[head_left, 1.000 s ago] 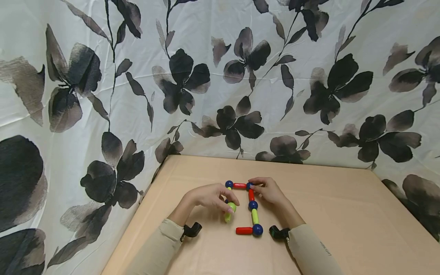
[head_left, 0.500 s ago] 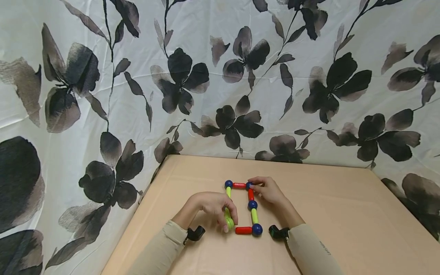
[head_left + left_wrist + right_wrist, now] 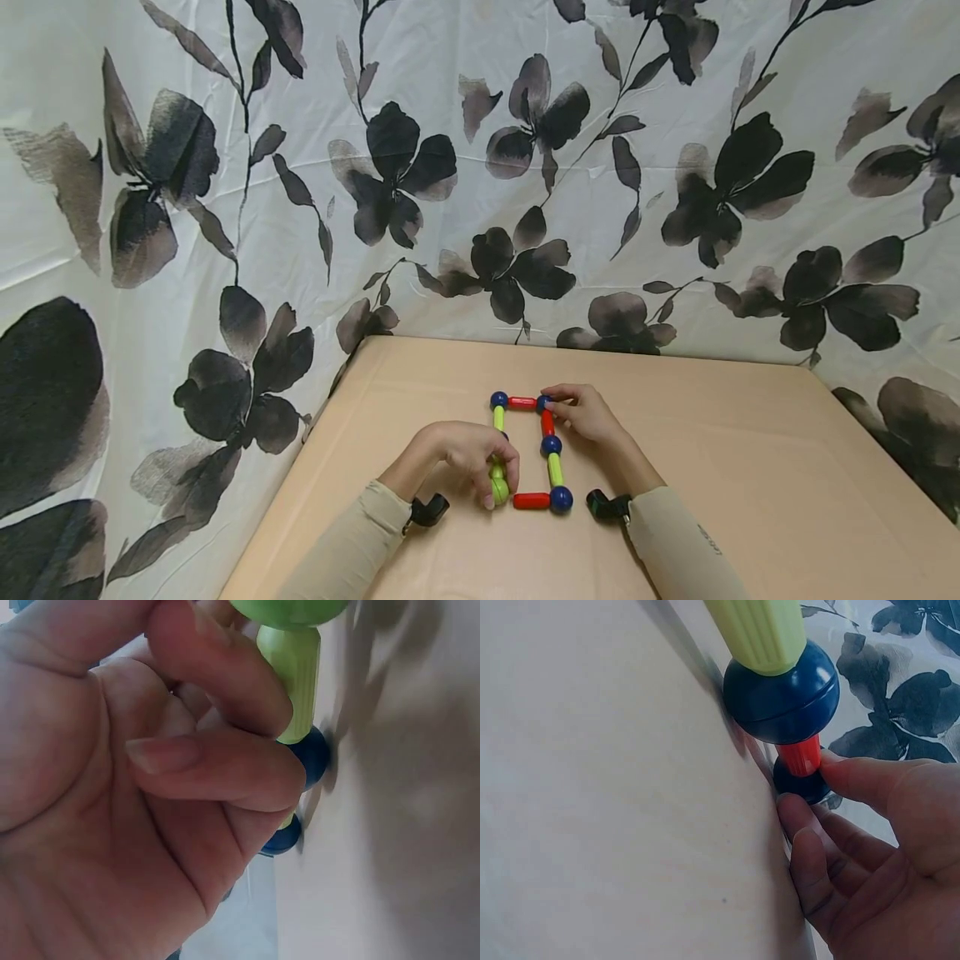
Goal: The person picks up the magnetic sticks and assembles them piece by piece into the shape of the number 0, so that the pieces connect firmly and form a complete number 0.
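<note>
My left hand (image 3: 468, 457) holds a light-green ball (image 3: 499, 490) with its thumb and fingers, at the near left corner of a frame of magnetic rods and balls. A yellow-green rod (image 3: 300, 682) joins that ball to a blue ball (image 3: 313, 759), mostly hidden by the hand in the head view. My right hand (image 3: 588, 414) pinches the blue ball (image 3: 543, 403) at the far right corner. Red rods (image 3: 548, 425) meet there. On the near side, a red rod (image 3: 532, 501) on a blue ball (image 3: 560, 499) ends close to the green ball; contact cannot be made out.
The frame lies on a tan table (image 3: 712, 467). A floral cloth (image 3: 450, 167) hangs behind and to the left of the table. Each wrist wears a small black camera, the left one (image 3: 430, 510) near the table surface.
My left hand has brought the green ball and its rod toward me, from beside the frame's left side to near the red rod's end. The right hand has stayed on its blue ball.
</note>
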`<state>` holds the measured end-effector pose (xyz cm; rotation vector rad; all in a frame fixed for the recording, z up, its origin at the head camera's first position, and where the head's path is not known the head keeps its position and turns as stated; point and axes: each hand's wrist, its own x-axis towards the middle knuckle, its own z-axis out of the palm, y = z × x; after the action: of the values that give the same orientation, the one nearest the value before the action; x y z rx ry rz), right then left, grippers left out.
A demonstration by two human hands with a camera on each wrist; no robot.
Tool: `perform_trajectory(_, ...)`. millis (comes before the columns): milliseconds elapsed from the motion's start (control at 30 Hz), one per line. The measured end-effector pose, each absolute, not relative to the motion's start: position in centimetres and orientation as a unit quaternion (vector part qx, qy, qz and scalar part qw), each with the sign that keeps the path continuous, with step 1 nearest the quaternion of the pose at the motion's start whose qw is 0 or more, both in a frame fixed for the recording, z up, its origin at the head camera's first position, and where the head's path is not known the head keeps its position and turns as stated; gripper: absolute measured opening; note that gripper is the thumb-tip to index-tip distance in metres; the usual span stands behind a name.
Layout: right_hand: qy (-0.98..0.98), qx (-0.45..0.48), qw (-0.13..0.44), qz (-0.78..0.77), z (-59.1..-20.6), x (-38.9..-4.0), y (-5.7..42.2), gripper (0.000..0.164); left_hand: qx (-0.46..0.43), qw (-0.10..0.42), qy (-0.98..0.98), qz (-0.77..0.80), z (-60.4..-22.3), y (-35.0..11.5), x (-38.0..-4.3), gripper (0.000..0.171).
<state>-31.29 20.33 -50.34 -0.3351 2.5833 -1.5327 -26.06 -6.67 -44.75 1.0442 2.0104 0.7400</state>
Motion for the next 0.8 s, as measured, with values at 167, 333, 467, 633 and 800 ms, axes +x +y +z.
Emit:
perform_trajectory(167,0.853,-0.111,0.06,-0.506,-50.4,-31.3,20.3,0.03,0.402,0.372,0.782,0.297,-44.9,-6.5,-26.1,0.033)
perform_trajectory(333,0.854,-0.115,0.057,-0.505,-50.4,-31.5,20.4,0.031,0.395,0.371,0.783,0.305,-44.8,-6.3,-26.0,0.036)
perform_trajectory(467,0.851,-0.121,0.055,-0.508,-50.4,-31.5,20.5,0.032,0.398,0.36,0.789,0.298,-44.7,-6.1,-25.9,0.034)
perform_trajectory(633,0.85,-0.123,0.053,-0.509,-50.4,-31.5,20.4,0.031,0.397,0.352,0.795,0.294,-44.6,-5.7,-25.5,0.032)
perform_trajectory(800,0.852,-0.122,0.05,-0.506,-50.3,-31.5,20.4,0.03,0.387,0.341,0.804,0.294,-44.5,-5.2,-25.1,0.034)
